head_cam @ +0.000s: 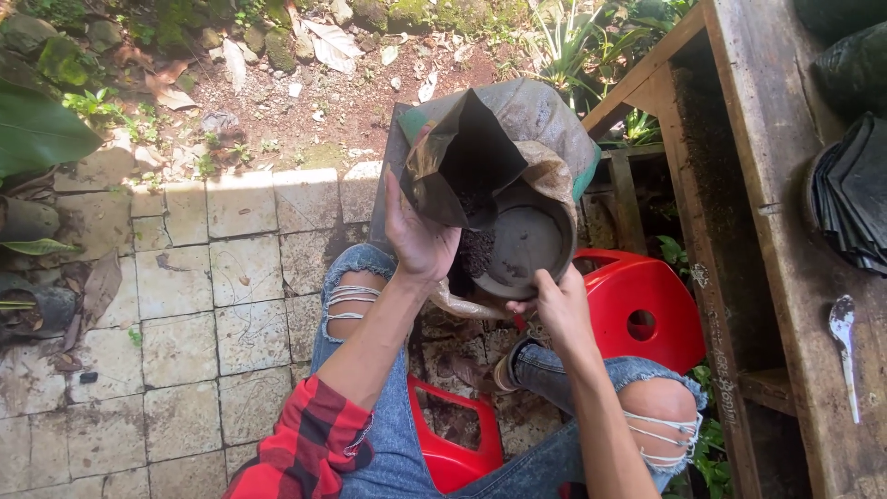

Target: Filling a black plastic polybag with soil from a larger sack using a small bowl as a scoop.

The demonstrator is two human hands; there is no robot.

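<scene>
My left hand [420,242] is closed on one black bag [457,157], tilting its mouth so soil [476,251] falls into the one dark bowl [527,242]. My right hand [559,310] pinches the bowl's rim, steadying it above two red stools [647,314]. One spoon [843,346] lies on the wooden bench [785,231].

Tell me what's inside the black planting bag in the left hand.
Dark soil shows inside the black planting bag, spilling from its mouth onto the round dark dish that the right hand steadies. The left hand grips the bag; its folded wall hides how much remains.
</scene>
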